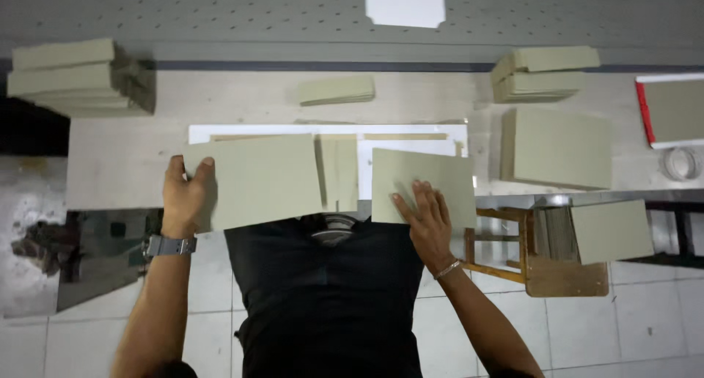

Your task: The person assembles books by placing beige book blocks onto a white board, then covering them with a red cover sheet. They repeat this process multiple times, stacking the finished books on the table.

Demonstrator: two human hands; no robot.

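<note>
Pressing grey-green boards onto a white sheet [411, 131] calls for even, flat pressure, and judging by how they lie, the narrow strip [338, 170] between them wants an equal gap on each side with edges kept parallel. The left hand [185, 195] grips the left edge of the large left board [260, 178], thumb curled over the top and fingers hidden beneath, so it is closed on that board. The right hand [427, 218] lies open and flat, fingers spread, palm down on the right board [433, 184], holding nothing. Both boards sit at the near edge of the pale work table [117, 158], partly overhanging it. The boards look like stiff, matte greyboard, square-cornered and smooth. To the far left stands a tall stack of boards [73, 77]; a small stack [337, 90] lies far centre, more stacks [546, 74] far right, and a roll of clear tape [680, 162] sits at the right edge
</note>
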